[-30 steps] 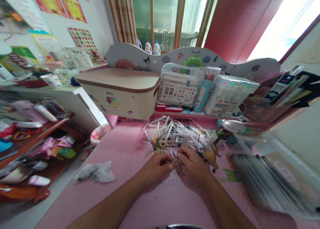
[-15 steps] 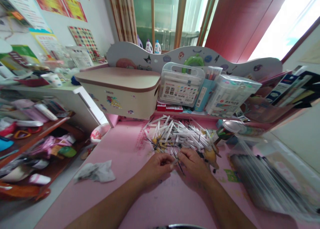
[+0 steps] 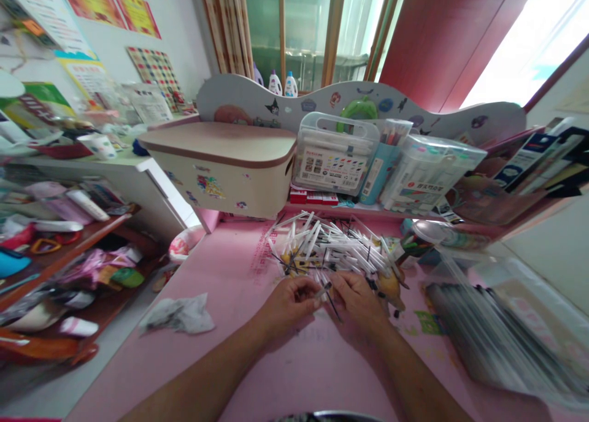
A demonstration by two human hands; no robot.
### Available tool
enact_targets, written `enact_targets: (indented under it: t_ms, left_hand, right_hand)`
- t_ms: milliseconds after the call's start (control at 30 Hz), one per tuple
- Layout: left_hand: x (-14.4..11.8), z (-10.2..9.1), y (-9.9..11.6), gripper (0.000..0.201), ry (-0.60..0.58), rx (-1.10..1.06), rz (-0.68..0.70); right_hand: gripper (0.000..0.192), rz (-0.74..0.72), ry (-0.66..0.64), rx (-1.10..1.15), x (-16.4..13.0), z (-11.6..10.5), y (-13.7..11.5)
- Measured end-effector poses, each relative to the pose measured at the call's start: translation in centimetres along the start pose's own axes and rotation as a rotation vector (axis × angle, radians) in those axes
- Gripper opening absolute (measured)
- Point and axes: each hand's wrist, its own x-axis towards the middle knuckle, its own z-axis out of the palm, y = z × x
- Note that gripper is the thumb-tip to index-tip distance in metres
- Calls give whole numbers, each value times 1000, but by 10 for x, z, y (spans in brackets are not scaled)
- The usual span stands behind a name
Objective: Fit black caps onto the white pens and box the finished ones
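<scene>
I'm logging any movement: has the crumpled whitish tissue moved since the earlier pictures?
No. The crumpled whitish tissue keeps its place on the pink tabletop, judged against the beige lidded box; only the view shifted slightly.

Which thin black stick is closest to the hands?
The black stick slanting down between the left hand and right hand. Other black sticks lie farther away, several among the white sticks.

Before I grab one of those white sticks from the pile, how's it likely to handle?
The white sticks look thin and straight, so each is probably light and fairly stiff. They lie crisscrossed and overlapping, so pulling one out could well drag or shift its neighbours.
</scene>
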Motion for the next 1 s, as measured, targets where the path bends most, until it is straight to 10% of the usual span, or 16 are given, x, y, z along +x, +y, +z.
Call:
enact_targets:
  t_ms: [500, 1000]
  left_hand:
    - [9, -6, 15, 36, 413, -237, 193]
    - [14, -13, 17, 31, 537, -424, 178]
  right_hand:
    - [10, 54, -140, -851, -4, 14, -11]
    - [4, 78, -59, 62, 3, 6, 3]
